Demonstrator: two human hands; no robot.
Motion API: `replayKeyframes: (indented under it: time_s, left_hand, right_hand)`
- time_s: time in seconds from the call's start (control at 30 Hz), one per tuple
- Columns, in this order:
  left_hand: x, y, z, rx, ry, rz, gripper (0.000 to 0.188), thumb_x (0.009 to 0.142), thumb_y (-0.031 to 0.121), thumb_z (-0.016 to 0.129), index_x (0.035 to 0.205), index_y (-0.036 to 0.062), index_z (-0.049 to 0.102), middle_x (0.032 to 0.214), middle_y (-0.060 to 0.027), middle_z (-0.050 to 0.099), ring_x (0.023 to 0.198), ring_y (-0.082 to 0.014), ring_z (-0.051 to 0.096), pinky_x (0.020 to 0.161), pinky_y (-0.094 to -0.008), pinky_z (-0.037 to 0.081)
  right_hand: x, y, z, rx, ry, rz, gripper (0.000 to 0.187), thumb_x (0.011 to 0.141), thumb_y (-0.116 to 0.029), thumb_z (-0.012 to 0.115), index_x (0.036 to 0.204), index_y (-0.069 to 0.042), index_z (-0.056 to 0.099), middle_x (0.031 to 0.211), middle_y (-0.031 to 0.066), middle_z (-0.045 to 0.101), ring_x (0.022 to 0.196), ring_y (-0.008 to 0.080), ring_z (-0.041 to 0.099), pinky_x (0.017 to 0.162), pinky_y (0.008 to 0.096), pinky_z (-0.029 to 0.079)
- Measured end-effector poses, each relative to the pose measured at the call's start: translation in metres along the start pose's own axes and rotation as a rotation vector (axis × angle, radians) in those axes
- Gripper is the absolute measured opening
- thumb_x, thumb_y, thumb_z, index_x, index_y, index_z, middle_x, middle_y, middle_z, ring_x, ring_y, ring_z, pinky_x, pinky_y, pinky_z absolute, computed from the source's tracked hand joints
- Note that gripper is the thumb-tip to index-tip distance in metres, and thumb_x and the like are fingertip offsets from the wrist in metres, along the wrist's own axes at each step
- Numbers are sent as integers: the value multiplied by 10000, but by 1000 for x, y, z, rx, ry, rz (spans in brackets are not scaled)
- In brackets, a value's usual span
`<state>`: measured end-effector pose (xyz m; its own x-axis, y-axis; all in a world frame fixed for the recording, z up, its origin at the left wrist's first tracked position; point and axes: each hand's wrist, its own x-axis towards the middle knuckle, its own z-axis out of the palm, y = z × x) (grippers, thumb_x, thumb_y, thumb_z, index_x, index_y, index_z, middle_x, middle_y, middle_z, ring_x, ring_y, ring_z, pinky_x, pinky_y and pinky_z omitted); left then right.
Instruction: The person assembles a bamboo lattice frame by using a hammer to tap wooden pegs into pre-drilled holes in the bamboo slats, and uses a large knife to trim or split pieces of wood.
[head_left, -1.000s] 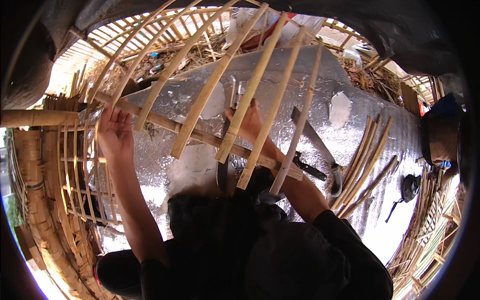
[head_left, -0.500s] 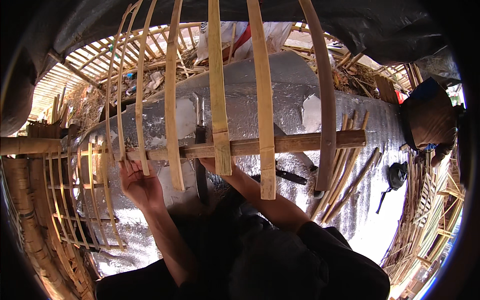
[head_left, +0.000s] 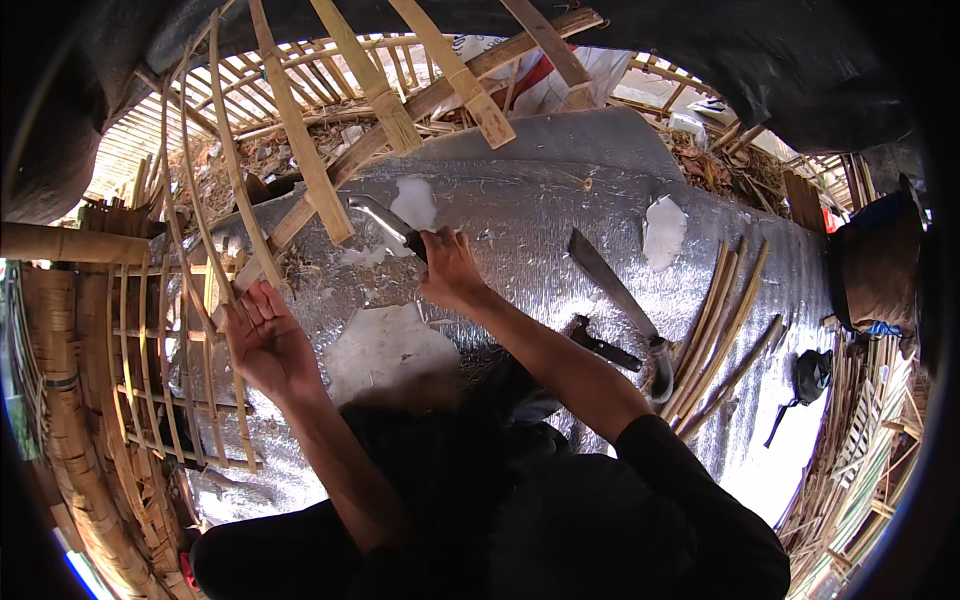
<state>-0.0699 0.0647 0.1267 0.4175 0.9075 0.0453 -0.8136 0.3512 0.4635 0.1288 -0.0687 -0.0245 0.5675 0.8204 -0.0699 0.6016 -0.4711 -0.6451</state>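
Observation:
My left hand point(head_left: 270, 345) is palm up at the near left end of a bamboo frame, its bent fingers against the crossbar point(head_left: 375, 137). Several flat slats point(head_left: 300, 150) cross that bar and run up out of view. The frame tilts, its right end raised and farther away. My right hand point(head_left: 452, 270) is closed round the black handle of a tool with a shiny metal end point(head_left: 378, 212); its exact kind is unclear. That metal end points up and left, just right of a slat's lower end.
Silvery sheeting point(head_left: 530, 210) with pale torn patches lies beneath. On it are a machete point(head_left: 610, 285), another black-handled tool point(head_left: 605, 347), bamboo sticks point(head_left: 715, 330) and a small black pouch point(head_left: 812, 375). A smaller bamboo lattice point(head_left: 180, 370) stands left; a person point(head_left: 880, 260) is at far right.
The frame has swung, its right end going up and away. My right hand has come from beneath the bar and taken up the black-handled tool from the sheeting. My left hand stays near the bar's left end.

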Motion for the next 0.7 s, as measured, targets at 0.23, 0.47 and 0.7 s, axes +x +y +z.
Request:
replayKeyframes:
  time_s: [0.23, 0.47, 0.7]
  left_hand:
    - [-27, -48, 18, 21, 85, 22, 276, 1067, 182, 540, 1203, -41, 627, 1135, -150, 726, 1138, -260, 691, 1110, -400, 516]
    - [-72, -146, 20, 91, 55, -182, 229, 1063, 174, 552, 1233, 38, 623, 1231, -136, 685, 1153, -256, 640, 1044, -420, 508]
    - [-96, -170, 17, -1, 141, -318, 259, 1034, 106, 592, 1285, 44, 583, 1254, -99, 656, 1184, -219, 623, 1038, -375, 509]
  right_hand:
    - [-30, -7, -43, 284, -129, -220, 704, 836, -183, 807, 1432, 20, 493, 1336, 176, 548, 1258, 319, 534, 1054, 440, 452]
    - [-47, -74, -76, 1352, 62, -36, 476, 917, -207, 794, 1302, -7, 599, 1154, 60, 652, 1043, 143, 613, 914, 301, 479]
    - [-63, -58, -78, 1578, 88, 253, 384, 918, -86, 748, 1262, -10, 595, 1079, 50, 663, 1021, 139, 632, 916, 297, 492]
